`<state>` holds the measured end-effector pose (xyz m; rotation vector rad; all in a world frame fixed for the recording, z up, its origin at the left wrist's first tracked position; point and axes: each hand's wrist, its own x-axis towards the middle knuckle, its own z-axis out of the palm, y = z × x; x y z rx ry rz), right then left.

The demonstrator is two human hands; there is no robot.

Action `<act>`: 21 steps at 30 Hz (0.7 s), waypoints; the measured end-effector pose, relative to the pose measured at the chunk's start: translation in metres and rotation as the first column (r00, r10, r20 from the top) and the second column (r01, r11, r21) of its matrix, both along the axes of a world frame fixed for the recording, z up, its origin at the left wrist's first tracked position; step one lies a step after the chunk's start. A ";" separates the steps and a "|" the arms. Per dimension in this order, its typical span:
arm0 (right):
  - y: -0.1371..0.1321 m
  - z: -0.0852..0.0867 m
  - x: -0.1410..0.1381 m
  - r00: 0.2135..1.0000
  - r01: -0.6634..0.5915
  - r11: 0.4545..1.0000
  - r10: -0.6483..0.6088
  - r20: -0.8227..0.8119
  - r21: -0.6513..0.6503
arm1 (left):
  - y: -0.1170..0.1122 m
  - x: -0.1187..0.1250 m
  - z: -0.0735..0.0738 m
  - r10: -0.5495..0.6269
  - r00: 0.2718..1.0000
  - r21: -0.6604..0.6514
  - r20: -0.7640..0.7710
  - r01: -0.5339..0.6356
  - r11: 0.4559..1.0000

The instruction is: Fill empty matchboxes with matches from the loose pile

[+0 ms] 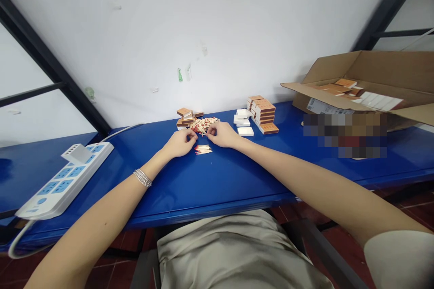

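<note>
Evidently close work: left hand and right hand at a match pile

Both hands reach over the blue table, their fingertips facing each other across a small gap. The left hand is at the near left edge of the match pile, its fingers curled and the thumb drawn in to a narrow pinch; whether a match sits in it, I cannot tell. The right hand is at the near right edge, also curled with thumb and fingers close together, and again I cannot tell if it holds anything. A silvery bracelet circles the left wrist.

The match pile lies in a loose heap toward the far side of the table, sticks pointing every way. Just nearer, between and below the hands, a small match row lies apart from it, the sticks roughly side by side with red heads to the left.

Against the left of the heap are some brown-topped matchboxes, stacked unevenly. To the right of the right hand stand a few white boxes, with a taller matchbox stack just beyond them. At the far right, an open cardboard carton holds more brown and white boxes. At the left lies a white power strip with blue sockets, a white plug set in it.
</note>
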<state>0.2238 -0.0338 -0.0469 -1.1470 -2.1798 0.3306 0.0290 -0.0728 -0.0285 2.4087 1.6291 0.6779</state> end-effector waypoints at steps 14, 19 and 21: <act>-0.016 0.006 -0.006 0.976 -0.132 0.991 0.133 -0.170 0.016 | -0.006 0.006 0.002 -0.066 0.976 0.104 0.210 0.044 0.994; -0.009 0.009 0.003 0.993 -0.070 0.997 0.073 -0.098 0.030 | -0.009 0.006 0.006 -0.178 0.984 0.096 0.024 0.174 0.980; -0.007 0.011 0.007 0.997 -0.003 0.999 0.006 -0.076 0.035 | -0.010 0.006 0.006 -0.211 0.977 0.077 -0.033 0.213 0.974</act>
